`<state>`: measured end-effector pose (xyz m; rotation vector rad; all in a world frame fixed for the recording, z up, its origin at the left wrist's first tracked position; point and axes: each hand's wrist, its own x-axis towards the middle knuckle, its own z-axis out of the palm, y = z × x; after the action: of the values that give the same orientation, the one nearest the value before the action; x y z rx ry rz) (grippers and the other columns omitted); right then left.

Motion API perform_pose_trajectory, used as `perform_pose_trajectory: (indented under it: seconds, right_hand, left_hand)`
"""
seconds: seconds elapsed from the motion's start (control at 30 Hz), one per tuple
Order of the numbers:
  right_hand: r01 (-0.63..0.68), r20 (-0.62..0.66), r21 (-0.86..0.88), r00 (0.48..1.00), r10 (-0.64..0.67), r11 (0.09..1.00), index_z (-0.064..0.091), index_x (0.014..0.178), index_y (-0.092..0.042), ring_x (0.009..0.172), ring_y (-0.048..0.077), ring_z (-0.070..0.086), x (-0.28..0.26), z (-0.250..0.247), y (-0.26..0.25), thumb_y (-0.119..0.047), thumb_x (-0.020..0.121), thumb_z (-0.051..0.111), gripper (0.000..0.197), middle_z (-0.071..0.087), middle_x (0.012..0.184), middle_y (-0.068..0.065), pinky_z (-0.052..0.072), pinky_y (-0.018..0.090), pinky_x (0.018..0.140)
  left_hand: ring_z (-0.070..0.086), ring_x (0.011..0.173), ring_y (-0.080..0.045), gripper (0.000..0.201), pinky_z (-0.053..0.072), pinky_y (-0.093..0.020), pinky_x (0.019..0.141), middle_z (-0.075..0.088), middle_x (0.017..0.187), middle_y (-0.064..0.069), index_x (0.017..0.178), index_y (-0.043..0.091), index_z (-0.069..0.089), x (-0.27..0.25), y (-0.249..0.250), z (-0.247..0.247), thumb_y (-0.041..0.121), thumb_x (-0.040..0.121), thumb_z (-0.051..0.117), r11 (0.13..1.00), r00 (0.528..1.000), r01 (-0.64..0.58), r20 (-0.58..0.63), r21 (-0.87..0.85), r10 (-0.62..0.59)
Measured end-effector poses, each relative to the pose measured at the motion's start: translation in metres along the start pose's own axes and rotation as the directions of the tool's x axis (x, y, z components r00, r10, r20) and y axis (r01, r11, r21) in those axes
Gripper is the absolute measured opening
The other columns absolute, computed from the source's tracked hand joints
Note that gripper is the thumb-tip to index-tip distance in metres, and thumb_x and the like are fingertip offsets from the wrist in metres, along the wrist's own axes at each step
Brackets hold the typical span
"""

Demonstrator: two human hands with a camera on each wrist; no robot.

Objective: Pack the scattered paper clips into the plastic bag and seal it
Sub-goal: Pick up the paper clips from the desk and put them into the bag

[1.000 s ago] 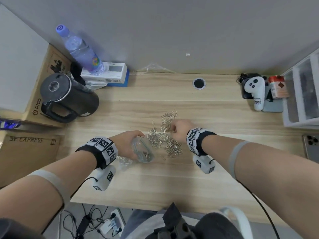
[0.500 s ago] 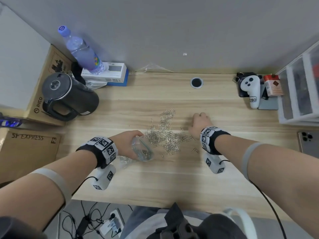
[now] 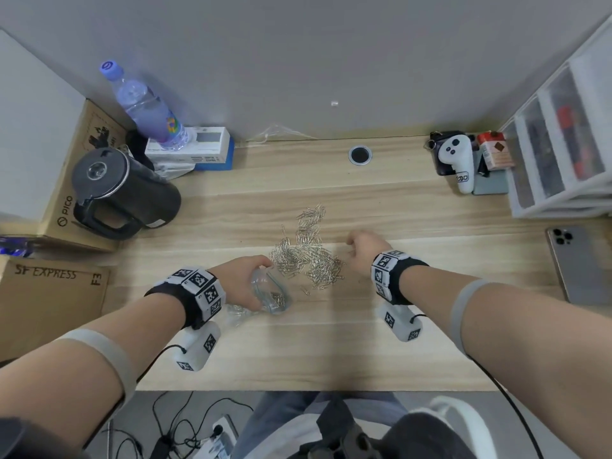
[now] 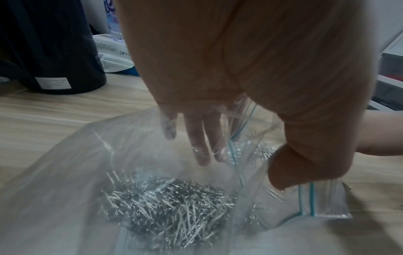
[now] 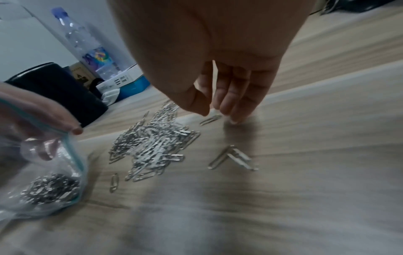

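Both hands work low over a pale wooden desk (image 3: 414, 342). From there, largest first: a grey wall (image 3: 331, 61) closes the desk's far edge, with white plastic drawers (image 3: 563, 154) at the right and cardboard boxes (image 3: 49, 303) at the left. A black kettle (image 3: 122, 190) stands at far left; behind it a water bottle (image 3: 145, 107) sits on a white and blue box (image 3: 198, 150). A white controller (image 3: 458, 160), a red carton (image 3: 495, 150) and a phone (image 3: 579, 260) lie along the right side, and a round cable hole (image 3: 360, 155) is set near the back edge.

The left hand (image 3: 243, 281) grips the mouth of the plastic bag (image 4: 65, 181), thumb curled over its blue-striped rim, fingers inside holding it open; a heap of clips already lies in the bag on the desk. The paper clips (image 3: 308, 253) still loose form a pile just right of the bag, with a few strays nearby. The right hand (image 3: 362, 251), beside that pile, points downward, thumb and fingertips pinching a single clip (image 5: 210, 119) at the desk surface.
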<state>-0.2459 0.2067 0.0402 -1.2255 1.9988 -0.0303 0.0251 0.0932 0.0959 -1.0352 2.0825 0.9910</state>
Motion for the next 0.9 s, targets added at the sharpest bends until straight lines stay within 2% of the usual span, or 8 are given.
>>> perform_pose_trajectory:
  seconds: [0.13,0.23,0.3,0.47,0.57,0.67,0.77,0.9]
  right_hand:
    - [-0.142,0.052,-0.002,0.989,0.142,0.99,0.05,0.123,-0.011,0.092,0.028,0.059,-0.013,-0.009,0.032,-0.01,0.084,0.061,0.041,0.058,0.109,0.008,0.051,0.034,0.078]
    - [-0.14,0.082,-0.066,0.986,0.145,0.988,0.044,0.122,-0.015,0.082,0.023,0.059,-0.023,-0.001,0.039,-0.013,0.081,0.068,0.047,0.056,0.1,0.005,0.052,0.032,0.066]
    - [-0.127,0.06,-0.09,0.989,0.132,0.988,0.043,0.123,-0.016,0.086,0.023,0.059,-0.025,0.006,0.037,-0.01,0.08,0.069,0.05,0.057,0.106,0.006,0.049,0.03,0.068]
    - [-0.058,0.004,-0.006,0.998,0.058,0.998,0.051,0.124,-0.013,0.1,0.028,0.06,-0.012,0.022,0.013,-0.008,0.078,0.067,0.048,0.061,0.115,0.011,0.052,0.032,0.082]
    - [-0.01,-0.02,0.04,1.0,0.011,0.999,0.058,0.119,-0.014,0.103,0.026,0.061,0.0,0.028,-0.01,-0.008,0.078,0.07,0.043,0.064,0.112,0.007,0.051,0.031,0.085]
    - [0.042,-0.032,0.092,0.999,-0.039,0.995,0.058,0.118,-0.016,0.095,0.023,0.062,0.008,0.035,-0.027,-0.009,0.076,0.072,0.045,0.065,0.103,0.004,0.051,0.028,0.077]
    - [0.057,-0.048,0.106,0.997,-0.052,0.993,0.053,0.124,-0.021,0.095,0.019,0.06,0.01,0.04,-0.031,-0.012,0.072,0.075,0.057,0.059,0.11,0.001,0.05,0.028,0.077]
    - [0.113,-0.072,-0.02,0.991,-0.114,0.993,0.039,0.135,-0.027,0.111,0.019,0.044,0.006,0.034,-0.025,-0.028,0.055,0.088,0.094,0.037,0.129,0.001,0.049,0.031,0.085]
  left_hand:
    - [0.058,0.104,-0.018,0.087,0.048,-0.025,0.083,0.053,0.134,-0.003,0.145,0.025,0.04,-0.003,0.001,0.002,0.017,0.068,0.081,1.0,1.0,-0.002,0.0,0.024,0.002]
    - [0.056,0.094,-0.015,0.086,0.043,-0.017,0.071,0.055,0.124,0.001,0.144,0.025,0.041,-0.004,0.0,0.004,0.017,0.068,0.081,1.0,1.0,-0.016,-0.01,0.02,0.016]
    - [0.055,0.094,-0.014,0.086,0.042,-0.017,0.071,0.055,0.12,0.003,0.143,0.024,0.041,-0.004,0.0,0.007,0.017,0.068,0.082,1.0,1.0,-0.02,-0.011,0.012,0.02]
    - [0.062,0.102,-0.021,0.087,0.054,-0.032,0.087,0.056,0.125,-0.002,0.141,0.026,0.043,-0.009,-0.006,0.009,0.021,0.062,0.081,0.999,1.0,-0.016,-0.002,-0.042,0.016]
    - [0.062,0.095,-0.02,0.09,0.053,-0.029,0.081,0.06,0.117,-0.002,0.137,0.026,0.046,-0.01,-0.009,0.011,0.029,0.053,0.077,0.998,0.999,-0.026,-0.022,-0.056,0.025]
    - [0.059,0.087,-0.017,0.094,0.048,-0.023,0.071,0.061,0.112,-0.001,0.136,0.026,0.045,-0.011,-0.012,0.014,0.035,0.047,0.072,0.996,0.999,-0.032,-0.038,-0.08,0.029]
    - [0.057,0.086,-0.016,0.096,0.045,-0.019,0.067,0.059,0.118,-0.003,0.139,0.026,0.044,-0.013,-0.018,0.015,0.035,0.047,0.072,0.994,0.999,-0.032,-0.043,-0.105,0.028]
    - [0.06,0.094,-0.017,0.096,0.049,-0.024,0.078,0.059,0.123,-0.004,0.138,0.029,0.044,-0.011,-0.026,0.016,0.034,0.049,0.077,0.991,0.998,-0.019,-0.06,-0.131,0.011]
